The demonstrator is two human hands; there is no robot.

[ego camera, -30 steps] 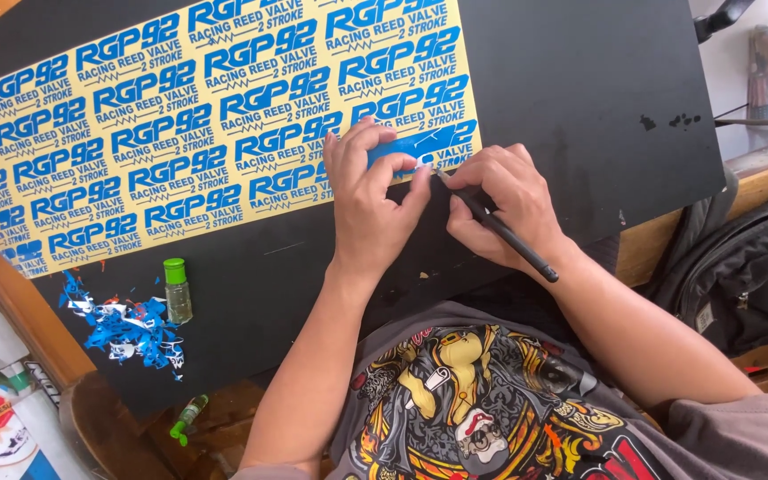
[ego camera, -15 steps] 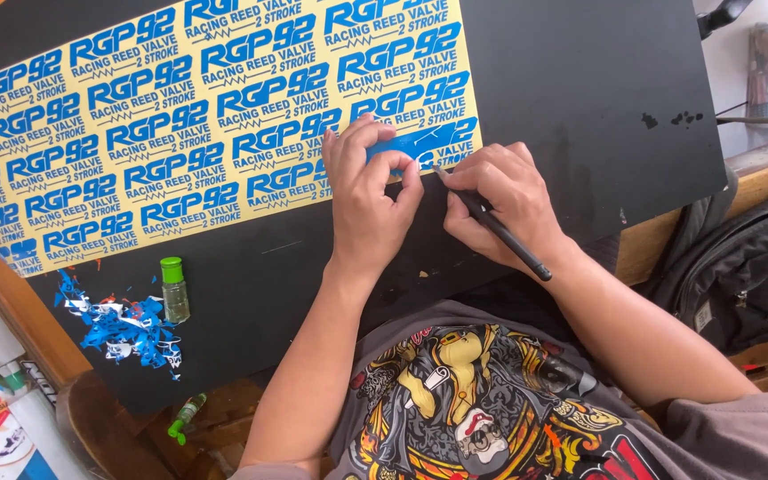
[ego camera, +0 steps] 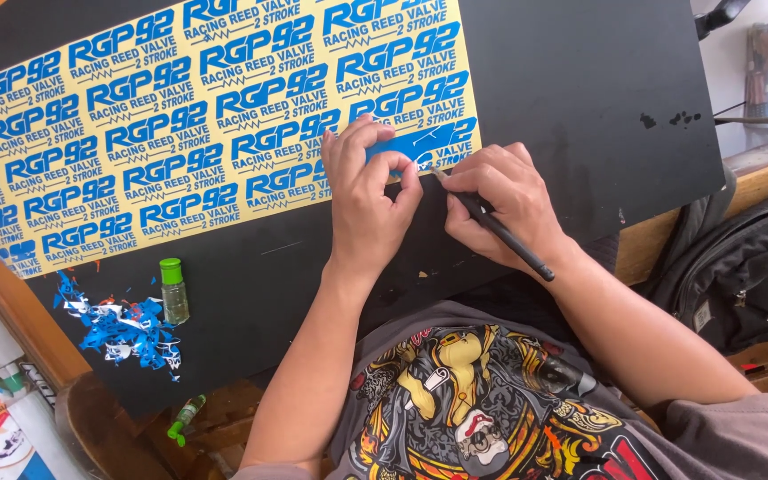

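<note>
- At about 8 o'clock on the black work board point(ego camera: 580, 107), a heap of peeled-off blue and white vinyl scraps point(ego camera: 122, 329) is seen, with a small clear bottle with a green cap point(ego camera: 173, 291) standing upright just beside it at its 1 o'clock.
- A second green-capped bottle point(ego camera: 185, 418) lies on its side off the board's lower edge, at 7 o'clock.
- The large pale-yellow sticker sheet with rows of blue lettering point(ego camera: 180, 133) is spread from 9 o'clock to 12 o'clock on the board; nearly all its rows appear cleanly weeded, so most of the work is judged done.
- One patch of solid blue vinyl point(ego camera: 424, 142) remains at the sheet's lower right corner; this looks to be what is left to strip.
- The left hand point(ego camera: 368, 200) is laid palm-down on that corner, fingers curled, thumb and forefinger pinched at the edge of the blue patch, pressing the sheet flat.
- The right hand point(ego camera: 508, 209) is closed in a pen grip round a thin black weeding tool point(ego camera: 495, 227), its tip brought to the patch's lower edge, the shaft slanting back toward 4 o'clock; the wrist rests on the board.
- A dark backpack point(ego camera: 748, 267) is seen at 3 o'clock, beyond the board.
</note>
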